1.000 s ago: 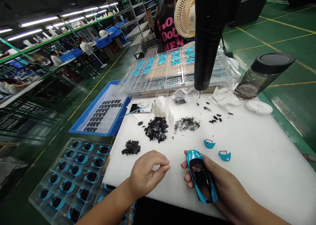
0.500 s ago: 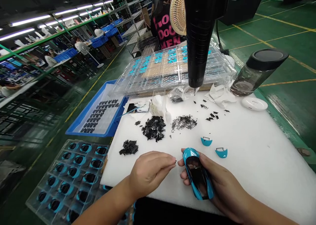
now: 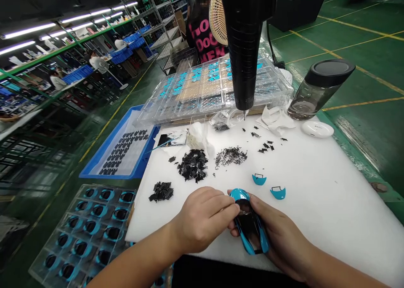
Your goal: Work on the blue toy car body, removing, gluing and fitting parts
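My right hand [image 3: 277, 233] is wrapped round a blue toy car body [image 3: 261, 233] with a dark middle, holding it tilted over the white work surface. At the car's far end, the pinched fingertips of my left hand [image 3: 205, 220] meet its left side. Whatever sits between those fingertips is hidden now. Beyond the car lie two blue curved pieces with thin black frames, one nearer the middle [image 3: 259, 179] and one further right [image 3: 278, 193]. A heap of tiny black parts [image 3: 231, 156] lies further back, beside a pile of flat black pieces [image 3: 193, 165].
A black electric screwdriver [image 3: 243, 56] hangs point down above the white surface [image 3: 331, 204]. Clear trays [image 3: 208, 100] with blue parts stand behind it. A bottle [image 3: 318, 90] and white case [image 3: 317, 129] are right; a blue bin [image 3: 126, 176] and car-body tray [image 3: 91, 225] left.
My left hand has moved right, bringing its pinched fingertips from beside the car onto its far end. The tiny dark piece seen at those fingertips is now out of sight. The view has shifted slightly.
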The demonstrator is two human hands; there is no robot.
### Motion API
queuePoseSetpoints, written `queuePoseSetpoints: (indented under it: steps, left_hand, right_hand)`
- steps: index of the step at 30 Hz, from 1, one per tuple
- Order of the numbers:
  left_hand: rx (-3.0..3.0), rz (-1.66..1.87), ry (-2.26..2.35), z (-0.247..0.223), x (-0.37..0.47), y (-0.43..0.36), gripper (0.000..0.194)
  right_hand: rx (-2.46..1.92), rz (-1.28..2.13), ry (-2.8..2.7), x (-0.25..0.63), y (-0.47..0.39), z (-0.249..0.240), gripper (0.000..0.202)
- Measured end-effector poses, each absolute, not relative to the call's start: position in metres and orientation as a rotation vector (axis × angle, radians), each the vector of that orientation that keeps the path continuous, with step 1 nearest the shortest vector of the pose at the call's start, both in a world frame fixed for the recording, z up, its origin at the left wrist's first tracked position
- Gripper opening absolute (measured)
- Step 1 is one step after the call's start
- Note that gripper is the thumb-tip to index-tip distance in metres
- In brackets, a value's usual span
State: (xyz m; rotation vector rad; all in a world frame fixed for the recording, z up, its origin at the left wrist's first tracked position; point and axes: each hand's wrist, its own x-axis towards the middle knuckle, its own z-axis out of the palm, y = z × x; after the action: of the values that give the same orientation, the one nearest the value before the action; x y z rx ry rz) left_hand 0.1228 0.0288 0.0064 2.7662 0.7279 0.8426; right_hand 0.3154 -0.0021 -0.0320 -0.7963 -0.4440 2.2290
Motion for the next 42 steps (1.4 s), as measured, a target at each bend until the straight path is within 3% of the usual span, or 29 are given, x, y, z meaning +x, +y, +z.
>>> queuePoseSetpoints:
  steps: [8, 18, 21, 23, 27, 31, 36, 39, 42]
  left_hand:
    - [2.884, 0.852, 0.671, 0.007, 0.133, 0.037, 0.017]
    - [2.894, 0.473, 0.744, 0.012, 0.133, 0.034, 0.019]
    - [2.812, 0.519, 0.770, 0.013, 0.129, 0.035, 0.022]
    - [2.683, 0.617, 0.803, 0.015, 0.124, 0.038, 0.030]
    - [2.380, 0.467, 0.722, 0.019, 0.114, 0.049, 0.075]
    - [2.151, 0.330, 0.590, 0.017, 0.109, 0.056, 0.074]
    - [2.072, 0.496, 0.555, 0.006, 0.107, 0.058, 0.082]
    - [2.042, 0.597, 0.531, 0.002, 0.105, 0.059, 0.086]
    - [2.025, 0.652, 0.581, -0.001, 0.102, 0.060, 0.084]
  right_hand:
    - [-0.738, 2.210, -0.494, 0.314, -0.001, -0.030, 0.045]
    - [-0.750, 2.175, -0.532, 0.313, -0.001, -0.032, 0.044]
    - [-0.783, 2.208, -0.498, 0.314, -0.002, -0.032, 0.045]
    - [-0.797, 2.238, -0.476, 0.315, -0.003, -0.031, 0.046]
    - [-0.774, 2.290, -0.566, 0.318, -0.004, -0.030, 0.047]
    - [-0.818, 2.354, -0.635, 0.320, -0.005, -0.031, 0.048]
    - [-0.934, 2.439, -0.651, 0.323, -0.004, -0.020, 0.045]
    - [-1.128, 2.195, -1.067, 0.326, -0.004, -0.014, 0.048]
    - [-1.294, 1.553, -1.711, 0.329, -0.008, -0.015, 0.052]
